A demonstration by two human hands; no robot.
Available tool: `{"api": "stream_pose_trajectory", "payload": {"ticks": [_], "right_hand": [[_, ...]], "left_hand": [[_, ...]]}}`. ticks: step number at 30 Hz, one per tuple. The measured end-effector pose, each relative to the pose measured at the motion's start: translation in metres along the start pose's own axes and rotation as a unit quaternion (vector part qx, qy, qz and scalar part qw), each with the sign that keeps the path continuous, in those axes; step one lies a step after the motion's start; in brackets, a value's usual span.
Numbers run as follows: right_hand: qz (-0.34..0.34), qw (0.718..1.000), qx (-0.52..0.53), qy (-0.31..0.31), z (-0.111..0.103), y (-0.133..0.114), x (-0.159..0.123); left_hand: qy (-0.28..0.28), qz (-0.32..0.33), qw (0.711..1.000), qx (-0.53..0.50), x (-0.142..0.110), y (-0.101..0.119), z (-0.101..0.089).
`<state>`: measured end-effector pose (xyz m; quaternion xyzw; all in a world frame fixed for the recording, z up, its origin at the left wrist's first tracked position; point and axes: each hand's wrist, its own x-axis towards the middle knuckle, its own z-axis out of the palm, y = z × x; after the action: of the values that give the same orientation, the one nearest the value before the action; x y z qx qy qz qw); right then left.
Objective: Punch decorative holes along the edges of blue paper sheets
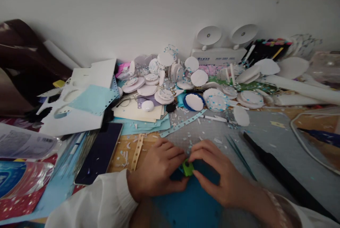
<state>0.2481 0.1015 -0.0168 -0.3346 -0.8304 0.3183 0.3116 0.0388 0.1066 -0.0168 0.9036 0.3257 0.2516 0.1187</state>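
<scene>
A small green craft punch (188,168) sits between my hands at the lower middle of the head view. My left hand (162,167) closes on its left side, fingertips above and thumb below. From the right, my right hand (220,175) pinches it between thumb and fingers. A dark blue sheet (190,203) spreads below the punch, partly covered by both hands, with a few small holes faintly visible in it. Whether its edge lies inside the punch is hidden.
A grey cutting mat (265,125) holds paper scraps, tweezers (240,155) and a long black tool (278,171). White paper discs (199,78) pile up behind. To the left lie a phone (99,153), a punched yellow strip (137,153) and cut white sheets (87,111).
</scene>
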Motion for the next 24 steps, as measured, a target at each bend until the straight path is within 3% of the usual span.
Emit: {"api": "stream_pose_trajectory", "payload": {"ticks": [11, 19, 24], "right_hand": [[0.032, 0.999, 0.005, -0.003, 0.008, 0.007, 0.002], [-0.012, 0.998, -0.063, 0.018, 0.016, 0.007, 0.004], [0.033, 0.998, 0.006, 0.053, 0.011, 0.006, 0.003]], "left_hand": [[-0.017, 0.016, 1.000, 0.021, -0.001, 0.001, 0.003], [-0.006, 0.030, 0.999, 0.031, 0.001, 0.002, 0.003], [0.007, 0.029, 0.999, 0.024, -0.001, 0.002, 0.005]]}}
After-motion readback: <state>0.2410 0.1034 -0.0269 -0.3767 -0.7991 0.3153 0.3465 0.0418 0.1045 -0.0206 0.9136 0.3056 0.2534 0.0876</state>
